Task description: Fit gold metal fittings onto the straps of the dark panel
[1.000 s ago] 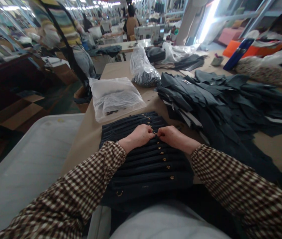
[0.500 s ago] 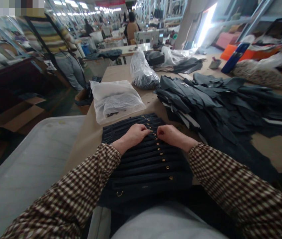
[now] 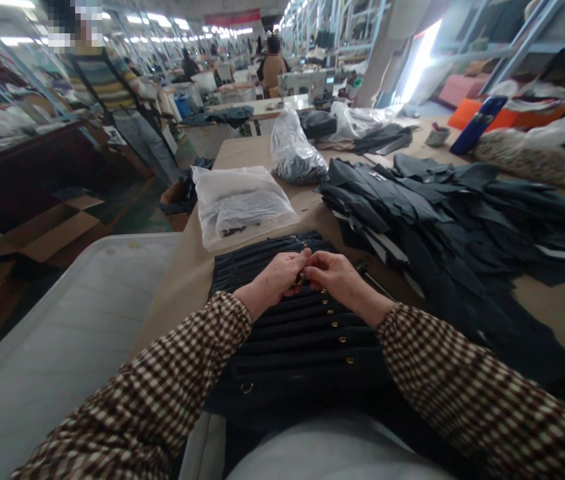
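Overlapping dark fabric strips (image 3: pixel 272 340) lie in a row in front of me, with a line of small gold metal fittings (image 3: pixel 342 340) down their right part. A gold D-shaped ring (image 3: pixel 247 388) is on the nearest dark piece. My left hand (image 3: pixel 282 275) is closed in a pinch above the strips, and a gold glint shows under its fingers. Touching it from the right, my right hand (image 3: pixel 330 275) is also closed, thumb against fingers. What the fingertips hold is mostly hidden between the hands.
A white plastic bag (image 3: pixel 245 200) lies beyond the strips, near a clear bag (image 3: pixel 295 157) of dark pieces. Loose dark fabric pieces (image 3: pixel 427 207) are heaped to the right. A white padded surface (image 3: pixel 87 347) is at left. A person (image 3: pixel 112 93) stands at the far left.
My hands were apart on either side of the gold fittings; now they meet over them, fingertips together. The view has shifted slightly, and the strips stay in place.
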Demonstrator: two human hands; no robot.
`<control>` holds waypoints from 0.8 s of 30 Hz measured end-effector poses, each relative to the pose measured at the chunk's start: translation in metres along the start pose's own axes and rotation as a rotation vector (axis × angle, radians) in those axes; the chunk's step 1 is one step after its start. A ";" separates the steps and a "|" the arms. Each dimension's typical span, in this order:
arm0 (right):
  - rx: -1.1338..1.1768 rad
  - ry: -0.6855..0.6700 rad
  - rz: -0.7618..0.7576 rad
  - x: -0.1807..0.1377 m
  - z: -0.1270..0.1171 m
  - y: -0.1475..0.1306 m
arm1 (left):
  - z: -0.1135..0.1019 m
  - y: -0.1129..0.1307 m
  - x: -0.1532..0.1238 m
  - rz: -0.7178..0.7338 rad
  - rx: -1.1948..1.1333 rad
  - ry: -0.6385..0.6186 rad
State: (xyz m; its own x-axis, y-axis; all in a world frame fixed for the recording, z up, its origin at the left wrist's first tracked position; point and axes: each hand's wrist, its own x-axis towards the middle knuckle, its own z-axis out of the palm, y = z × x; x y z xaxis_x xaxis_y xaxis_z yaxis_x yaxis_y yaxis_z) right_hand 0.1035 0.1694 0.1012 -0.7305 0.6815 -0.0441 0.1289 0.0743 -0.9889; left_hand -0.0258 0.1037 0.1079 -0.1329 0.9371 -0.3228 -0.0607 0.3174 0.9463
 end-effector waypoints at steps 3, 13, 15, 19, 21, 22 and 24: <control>0.047 0.030 0.067 -0.001 -0.014 -0.003 | -0.004 -0.001 -0.001 -0.015 -0.034 0.006; -0.452 -0.069 0.044 -0.013 -0.041 0.027 | 0.006 -0.004 -0.001 0.028 0.561 0.006; -0.534 -0.077 0.013 -0.014 -0.042 0.035 | 0.007 -0.007 0.003 0.090 0.682 -0.001; -0.630 -0.081 -0.042 -0.014 -0.041 0.041 | 0.009 -0.009 0.011 0.166 0.775 0.014; -0.673 -0.087 -0.037 -0.012 -0.041 0.040 | 0.010 -0.009 0.012 0.184 0.804 0.019; -0.690 -0.095 -0.032 -0.012 -0.042 0.040 | 0.010 -0.009 0.013 0.187 0.815 0.019; -0.706 -0.112 -0.027 -0.011 -0.043 0.038 | 0.010 -0.009 0.012 0.187 0.831 0.014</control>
State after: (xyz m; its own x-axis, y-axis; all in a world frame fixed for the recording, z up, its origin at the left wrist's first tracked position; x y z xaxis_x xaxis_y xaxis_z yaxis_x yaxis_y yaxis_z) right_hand 0.1451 0.1956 0.0700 -0.7992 0.5967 -0.0724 0.4852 0.5693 -0.6637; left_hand -0.0171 0.1140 0.0955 -0.0805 0.9846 -0.1551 0.7085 0.1660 0.6859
